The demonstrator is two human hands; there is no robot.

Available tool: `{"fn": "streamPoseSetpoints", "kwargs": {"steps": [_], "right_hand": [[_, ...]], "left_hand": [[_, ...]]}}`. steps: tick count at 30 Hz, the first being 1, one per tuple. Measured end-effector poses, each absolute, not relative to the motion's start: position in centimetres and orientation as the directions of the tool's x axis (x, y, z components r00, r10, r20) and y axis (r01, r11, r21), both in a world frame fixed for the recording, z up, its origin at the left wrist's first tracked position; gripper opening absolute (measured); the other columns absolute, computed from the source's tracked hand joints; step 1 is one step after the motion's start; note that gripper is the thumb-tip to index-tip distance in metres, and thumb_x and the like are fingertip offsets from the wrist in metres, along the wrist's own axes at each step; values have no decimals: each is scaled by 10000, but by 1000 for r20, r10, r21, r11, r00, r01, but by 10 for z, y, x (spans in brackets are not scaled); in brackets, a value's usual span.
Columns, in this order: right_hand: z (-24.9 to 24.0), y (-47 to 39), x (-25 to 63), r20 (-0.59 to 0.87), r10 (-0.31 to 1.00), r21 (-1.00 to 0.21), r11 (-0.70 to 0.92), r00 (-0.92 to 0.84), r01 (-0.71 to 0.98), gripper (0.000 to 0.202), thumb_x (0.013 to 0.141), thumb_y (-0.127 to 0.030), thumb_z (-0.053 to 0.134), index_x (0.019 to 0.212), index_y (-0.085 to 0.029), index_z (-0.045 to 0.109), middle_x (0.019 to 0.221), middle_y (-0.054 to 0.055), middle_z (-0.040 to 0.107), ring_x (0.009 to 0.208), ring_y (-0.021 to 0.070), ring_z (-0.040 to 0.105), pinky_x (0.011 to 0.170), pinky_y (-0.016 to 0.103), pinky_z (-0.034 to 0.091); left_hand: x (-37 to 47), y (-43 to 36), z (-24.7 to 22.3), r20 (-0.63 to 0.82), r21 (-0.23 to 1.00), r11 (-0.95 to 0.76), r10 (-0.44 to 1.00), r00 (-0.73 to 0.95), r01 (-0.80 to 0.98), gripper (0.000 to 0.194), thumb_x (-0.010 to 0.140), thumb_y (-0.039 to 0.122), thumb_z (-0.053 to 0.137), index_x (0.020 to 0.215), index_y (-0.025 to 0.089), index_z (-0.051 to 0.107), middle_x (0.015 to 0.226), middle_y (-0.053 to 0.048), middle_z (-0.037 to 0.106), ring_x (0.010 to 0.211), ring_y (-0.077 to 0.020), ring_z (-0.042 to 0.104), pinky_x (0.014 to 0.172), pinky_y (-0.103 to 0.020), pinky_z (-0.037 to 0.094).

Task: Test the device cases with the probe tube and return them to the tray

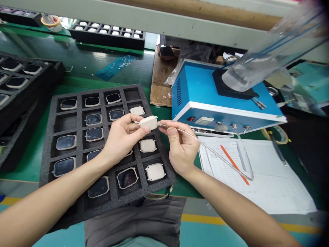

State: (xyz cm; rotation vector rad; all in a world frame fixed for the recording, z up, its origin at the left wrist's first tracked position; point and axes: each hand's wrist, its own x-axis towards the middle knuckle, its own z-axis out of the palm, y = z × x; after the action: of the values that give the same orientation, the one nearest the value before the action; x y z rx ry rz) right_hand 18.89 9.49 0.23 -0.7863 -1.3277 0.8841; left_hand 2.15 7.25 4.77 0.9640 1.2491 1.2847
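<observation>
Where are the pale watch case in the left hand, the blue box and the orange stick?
Pale watch case (149, 122): head view, on its broad side.
Blue box (205, 91): head view, on its top.
Orange stick (227, 154): head view, on its upper half.

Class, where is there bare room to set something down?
In the nearest tray, the far-right compartment and the left column's second-farthest one; on the paper, the patch right of the orange stick. Crowded: the top of the blue box, bearing a clear container.

Grn bench (77, 80) holds foam tray (66, 122), wood brd (158, 84) & papers (272, 168).
</observation>
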Motion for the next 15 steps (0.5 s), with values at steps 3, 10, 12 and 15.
{"fn": "streamPoseSetpoints", "kwargs": {"steps": [3,10,12,15], "right_hand": [[3,95,189,462,886,-882,463,30,-89,123,1027,-328,645,1040,-264,749,1065,45,805,1020,203,794,894,388,709],[2,95,189,456,890,-884,456,27,-103,116,1020,-327,657,1031,-264,754,1055,42,803,1017,206,792,897,395,705],[2,95,189,453,891,-886,453,24,-97,119,1019,-336,658,1029,-264,751,1059,45,804,1017,211,792,897,403,704],[2,95,189,454,891,-886,453,18,-98,116,1016,-339,660,1029,-263,747,1065,47,802,1021,214,789,893,402,704]], "left_hand": [[21,73,47,-109,986,92,987,-118,-141,429,706,394,946,957,171,680,921,-80,827,853,-237,799,761,-305,615],[22,73,46,-90,985,73,991,-102,-159,386,735,355,933,957,170,677,929,-82,834,850,-213,800,772,-278,607],[22,73,46,-92,984,75,991,-101,-160,380,745,354,928,961,171,676,956,-90,835,882,-221,802,803,-289,611],[22,72,47,-100,984,83,989,-107,-156,402,731,369,939,963,169,679,973,-100,831,904,-240,801,828,-314,617]]}}
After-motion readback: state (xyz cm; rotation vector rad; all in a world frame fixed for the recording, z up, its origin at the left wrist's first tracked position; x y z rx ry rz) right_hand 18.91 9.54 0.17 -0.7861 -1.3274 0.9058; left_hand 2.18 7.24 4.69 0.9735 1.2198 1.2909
